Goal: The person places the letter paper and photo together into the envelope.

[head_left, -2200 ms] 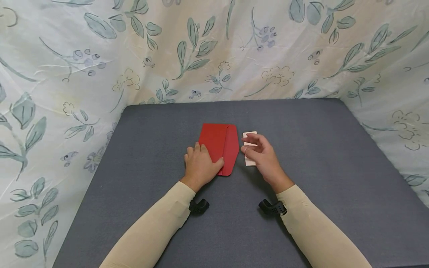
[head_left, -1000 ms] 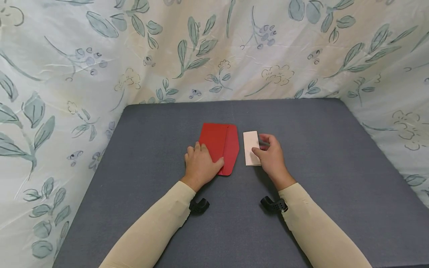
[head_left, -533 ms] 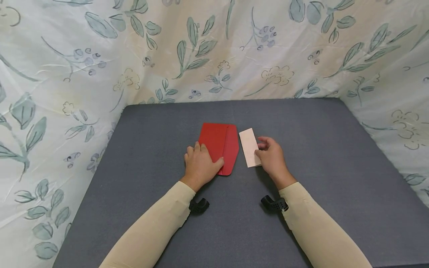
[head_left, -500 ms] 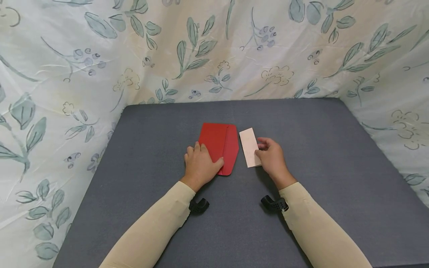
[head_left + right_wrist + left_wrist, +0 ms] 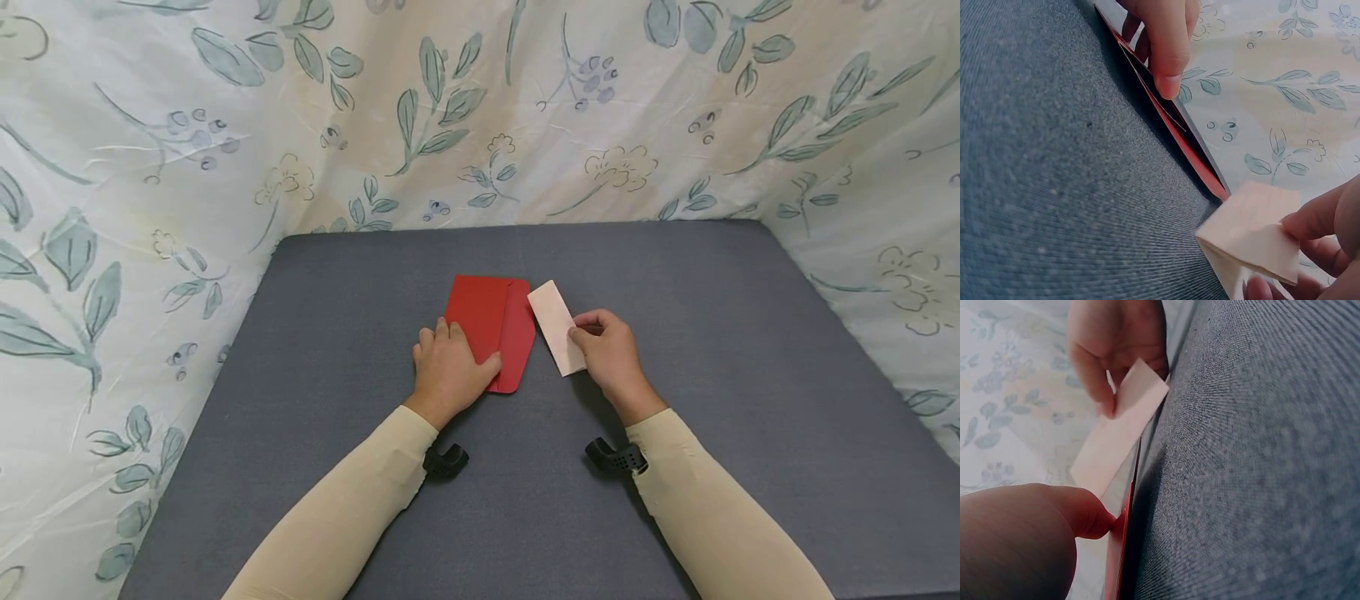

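A red envelope (image 5: 480,304) lies on the dark grey table with its flap (image 5: 519,333) spread to the right. My left hand (image 5: 450,367) rests on the envelope's lower left part, its thumb pressing near the flap's fold. In the right wrist view a gap shows along the envelope's mouth (image 5: 1175,134). My right hand (image 5: 611,354) pinches the right side of a folded pale pink paper (image 5: 555,329) between thumb and fingers. That paper tilts to the left, its top corner by the flap's edge; whether they touch I cannot tell. Its folded layers (image 5: 1254,231) stand slightly apart.
A grey cloth-covered table (image 5: 712,333) extends around both hands. Behind it and at the sides hangs a white curtain (image 5: 525,117) with a leaf and flower print. Each wrist wears a black camera mount (image 5: 446,461).
My right hand first hovered over the paper, then gripped its right side. Since then the paper has turned, its top swinging left towards the envelope's flap. The left hand stays put.
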Demonstrator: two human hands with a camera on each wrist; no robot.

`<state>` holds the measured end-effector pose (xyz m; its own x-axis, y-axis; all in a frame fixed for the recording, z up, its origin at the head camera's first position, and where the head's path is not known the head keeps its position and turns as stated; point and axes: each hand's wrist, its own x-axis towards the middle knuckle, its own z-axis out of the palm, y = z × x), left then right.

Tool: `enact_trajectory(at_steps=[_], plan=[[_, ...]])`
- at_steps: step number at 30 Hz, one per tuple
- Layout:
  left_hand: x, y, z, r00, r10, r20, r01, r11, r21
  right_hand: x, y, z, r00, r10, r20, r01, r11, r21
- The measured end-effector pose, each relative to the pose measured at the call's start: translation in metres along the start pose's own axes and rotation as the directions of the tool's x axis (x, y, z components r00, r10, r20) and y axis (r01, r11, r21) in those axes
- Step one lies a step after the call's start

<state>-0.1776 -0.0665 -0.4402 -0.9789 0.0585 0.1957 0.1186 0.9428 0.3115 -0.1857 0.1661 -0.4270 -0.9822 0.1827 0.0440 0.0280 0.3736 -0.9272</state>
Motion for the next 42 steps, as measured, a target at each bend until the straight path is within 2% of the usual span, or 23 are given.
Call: enact_trajectory(at_steps=[11, 20, 27, 33, 36, 42], plan=[[-0.0003, 0.0008, -0.0014, 1.0, -0.007, 0.005, 0.007, 1.0, 0.0, 0.0, -0.0013, -0.0009, 0.999, -0.018, -0.039, 0.02, 0.998, 0.066], [0.0, 0.001, -0.0007, 1.0, -0.021, 0.016, 0.021, 1.0, 0.003, -0.0013, -0.0007, -0.0023, 1.0, -0.023, 0.0, 0.023, 0.998, 0.053], [0.0, 0.001, -0.0007, 1.0, -0.018, 0.011, 0.018, 1.0, -0.001, -0.0015, -0.0012, -0.0024, 0.995, -0.001, 0.096, -0.001, 1.0, 0.024], [0.0001, 0.0015, -0.001, 1.0, -0.025, 0.014, 0.024, 1.0, 0.001, -0.002, -0.0011, -0.0025, 0.975, 0.049, 0.217, -0.049, 0.999, -0.006], [0.0006, 0.0012, -0.0007, 1.0, -0.024, 0.012, 0.024, 1.0, 0.004, -0.002, -0.0008, -0.0019, 0.962, 0.084, 0.259, -0.091, 0.996, 0.017], [-0.0003, 0.0018, -0.0016, 1.0, -0.016, 0.01, 0.016, 1.0, 0.008, -0.003, -0.0032, -0.001, 0.94, 0.116, 0.321, -0.164, 0.979, 0.125]])
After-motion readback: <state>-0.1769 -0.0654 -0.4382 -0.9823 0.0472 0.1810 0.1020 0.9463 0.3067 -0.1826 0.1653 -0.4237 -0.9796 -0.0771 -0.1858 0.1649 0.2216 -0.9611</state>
